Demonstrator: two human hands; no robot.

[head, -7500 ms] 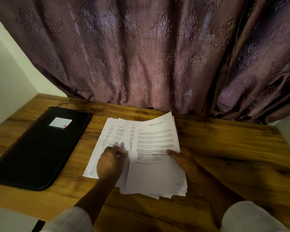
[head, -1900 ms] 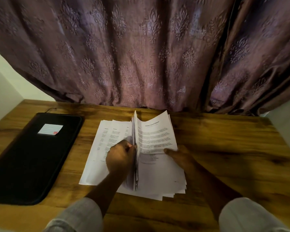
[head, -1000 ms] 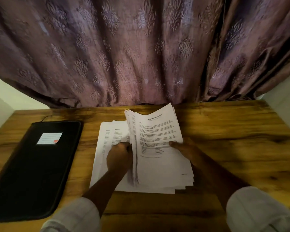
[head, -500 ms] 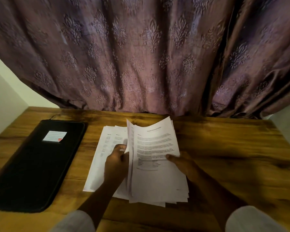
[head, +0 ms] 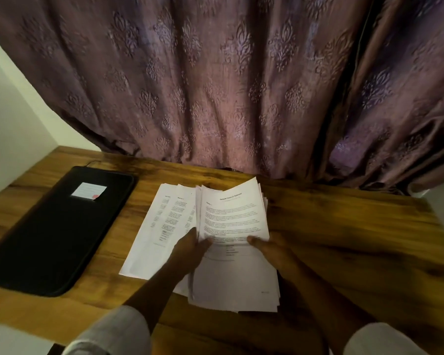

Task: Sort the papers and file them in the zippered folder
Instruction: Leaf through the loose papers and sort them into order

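A stack of printed white papers (head: 235,275) lies at the middle of the wooden table (head: 356,239), its top sheet headed as a financial statement. My left hand (head: 190,248) pinches the left edge of the upper sheets, thumb on top, lifting them. My right hand (head: 272,248) holds the right side of the stack, thumb on the top sheet. A few separate sheets (head: 162,226) lie fanned flat to the left, partly under the stack. The black zippered folder (head: 54,231) lies closed at the far left, a white label (head: 89,190) on its cover.
A purple patterned curtain (head: 228,85) hangs along the table's back edge. White walls (head: 13,129) close in on the left and right. Bare wood stretches to the right of the papers.
The left hand, earlier curled among raised sheets, now pinches the stack's left edge with the sheets lowered. The right hand stays on the stack. The camera view shifted slightly.
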